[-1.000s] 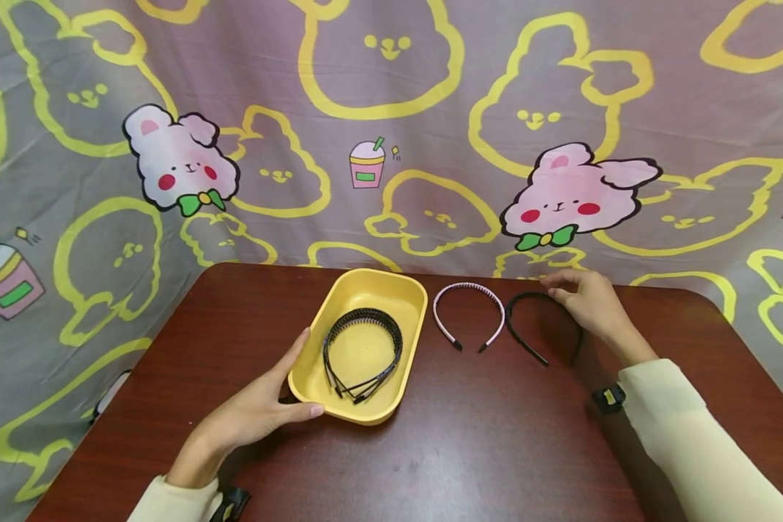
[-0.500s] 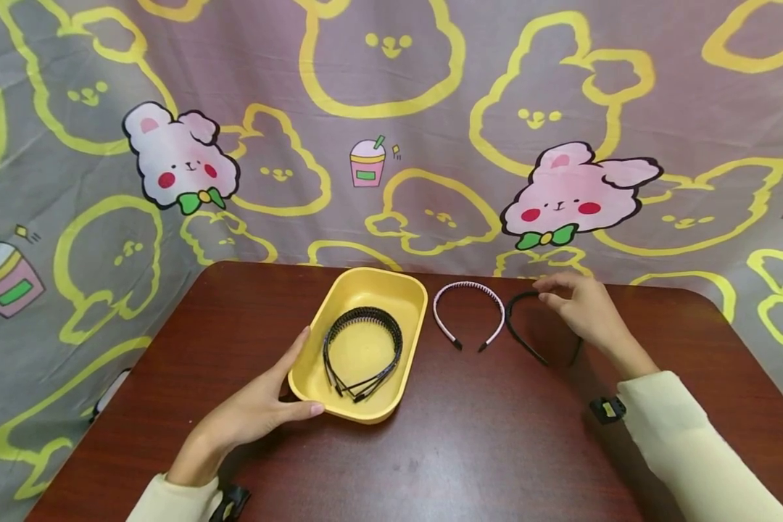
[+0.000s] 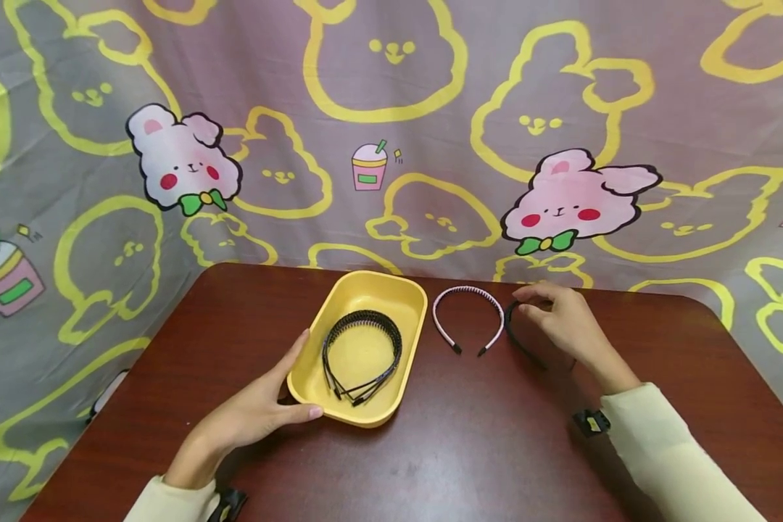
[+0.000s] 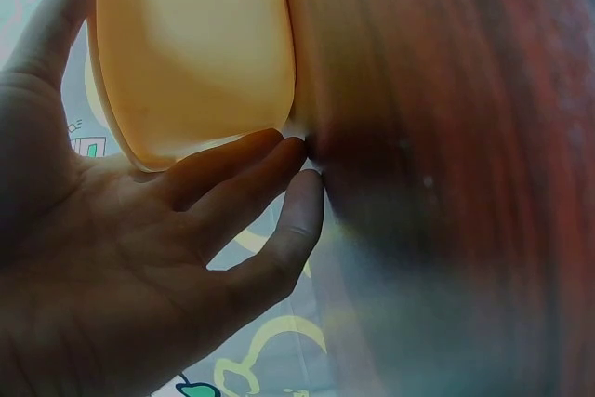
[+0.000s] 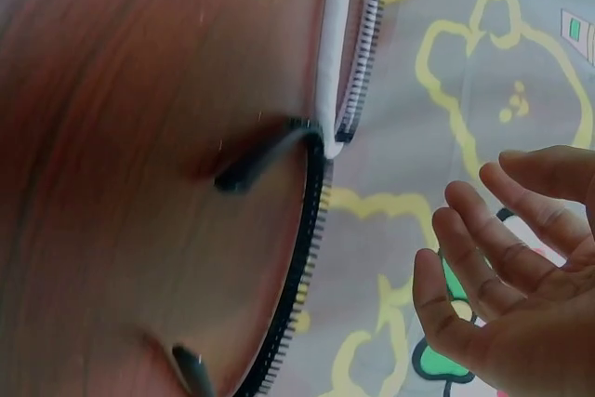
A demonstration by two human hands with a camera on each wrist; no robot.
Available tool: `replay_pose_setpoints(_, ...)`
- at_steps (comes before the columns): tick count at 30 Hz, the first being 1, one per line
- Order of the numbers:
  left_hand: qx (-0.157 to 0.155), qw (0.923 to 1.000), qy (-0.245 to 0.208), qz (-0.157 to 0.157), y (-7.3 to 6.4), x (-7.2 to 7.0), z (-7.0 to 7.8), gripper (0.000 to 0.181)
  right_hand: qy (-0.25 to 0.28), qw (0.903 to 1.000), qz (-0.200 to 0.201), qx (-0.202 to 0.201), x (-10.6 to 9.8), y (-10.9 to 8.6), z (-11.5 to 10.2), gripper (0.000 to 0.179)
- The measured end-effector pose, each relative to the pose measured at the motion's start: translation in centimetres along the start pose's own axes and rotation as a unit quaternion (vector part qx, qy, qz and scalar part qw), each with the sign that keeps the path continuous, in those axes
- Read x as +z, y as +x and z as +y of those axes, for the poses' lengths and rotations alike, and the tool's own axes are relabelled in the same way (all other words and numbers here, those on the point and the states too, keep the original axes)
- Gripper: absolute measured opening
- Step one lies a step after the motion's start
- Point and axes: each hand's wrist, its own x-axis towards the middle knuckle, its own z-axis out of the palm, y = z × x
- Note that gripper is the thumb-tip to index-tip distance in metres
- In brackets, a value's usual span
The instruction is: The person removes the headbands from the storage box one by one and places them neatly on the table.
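A yellow plastic basin [image 3: 365,293] stands on the table with several dark headbands [image 3: 365,317] stacked inside. My left hand [image 3: 251,409] holds its near left corner, thumb on the near side and fingers along the left wall; the left wrist view shows those fingers [image 4: 265,160] by the basin's lower edge. To the right lies a pale pink headband [image 3: 438,320] with black tips. Beside it is a black toothed headband [image 5: 302,248], partly hidden in the head view by my right hand [image 3: 564,322]. That hand hovers over it, fingers spread loosely with nothing in them.
The dark red-brown table [image 3: 470,449] ends at the back against a grey-pink curtain [image 3: 424,145] printed with cartoon rabbits. More curtain hangs on the left side. A black wrist device [image 3: 590,422] sits at the right sleeve.
My right hand has moved left across the black headband, covering more of its arch. The left hand and the basin keep their places; the head view shifts slightly.
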Motion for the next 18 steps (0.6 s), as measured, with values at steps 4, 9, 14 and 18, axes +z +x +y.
replay_pose_setpoints(4,-0.007,1.0000,-0.003,-0.001,0.1,0.1,-0.1,0.116,0.007,1.0000,-0.003,-0.005,0.6,0.0,-0.6,0.025)
replay_pose_setpoints(9,-0.007,1.0000,-0.003,0.001,0.0,0.0,-0.1,0.116,0.014,0.9998,0.002,-0.016,1.3,0.2,-1.4,0.026)
replay_pose_setpoints(14,-0.008,1.0000,0.002,0.003,0.0,0.0,-0.1,0.115,0.016,0.9996,0.000,-0.024,2.0,0.4,-2.1,0.025)
replay_pose_setpoints(18,-0.008,1.0000,0.000,-0.002,0.1,0.1,-0.2,0.116,0.023,0.9994,-0.007,-0.023,2.4,0.4,-2.6,0.026)
